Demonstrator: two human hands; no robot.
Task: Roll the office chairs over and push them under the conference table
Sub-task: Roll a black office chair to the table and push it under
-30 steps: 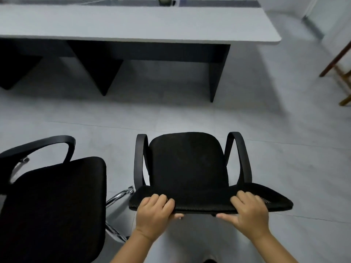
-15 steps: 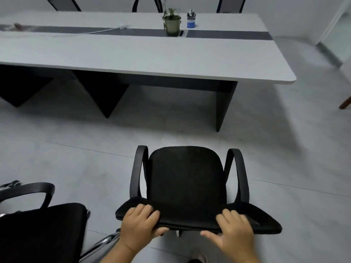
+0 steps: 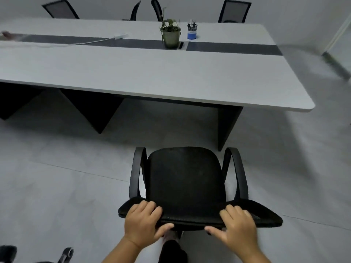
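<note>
A black office chair with two armrests faces the long grey conference table, its seat a short way off the table's near edge. My left hand grips the top edge of the chair's backrest on the left, thumb underneath. On the right of that same edge my right hand holds on with its fingers over the top. Between the table's dark middle support and its right end leg lies an open gap under the tabletop, straight ahead of the chair.
A second black chair shows only as a sliver at the bottom left. Several chairs stand along the table's far side. On the tabletop are a potted plant, a blue pen holder and a white cable.
The chair has rolled forward toward the table with both hands on its backrest. The second chair has slid almost out of view at the lower left, and more of the tabletop shows.
</note>
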